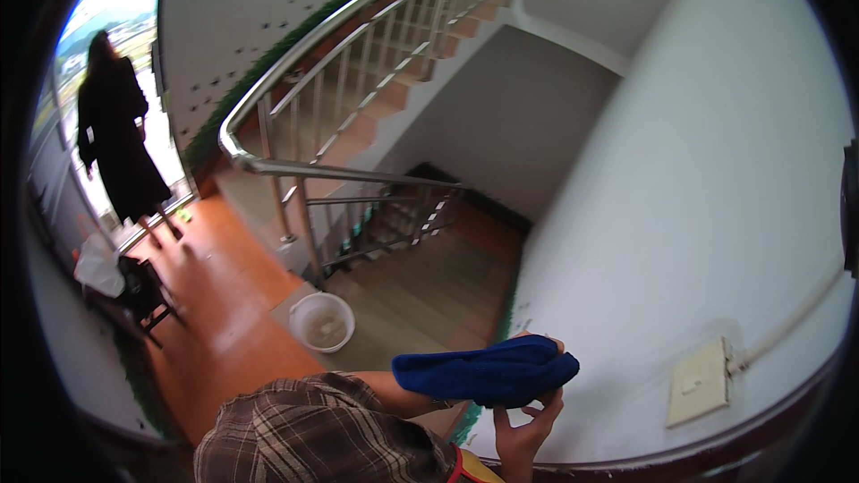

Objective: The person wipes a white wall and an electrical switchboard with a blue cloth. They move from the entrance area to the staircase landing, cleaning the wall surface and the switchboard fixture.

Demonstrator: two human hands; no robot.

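A folded dark blue cloth (486,370) is held up in front of the pale wall. My left hand (560,347) is mostly hidden behind it, with only bits of finger showing at its upper right edge; the bare forearm comes out of a brown plaid sleeve (322,422) and passes behind the cloth. From below, my right hand (530,424) grips the cloth's lower right edge, thumb and fingers bent. Right of both hands, a cream switch plate (698,384) is fixed on the wall (671,215), with grimy marks around it.
A white bucket (322,322) with cloudy liquid stands at the top of descending stairs (416,282). A metal handrail (349,171) turns beside it, alongside another flight (396,97). A person (114,127) stands in the bright doorway. A plastic bag (99,265) rests on a dark stool (158,312).
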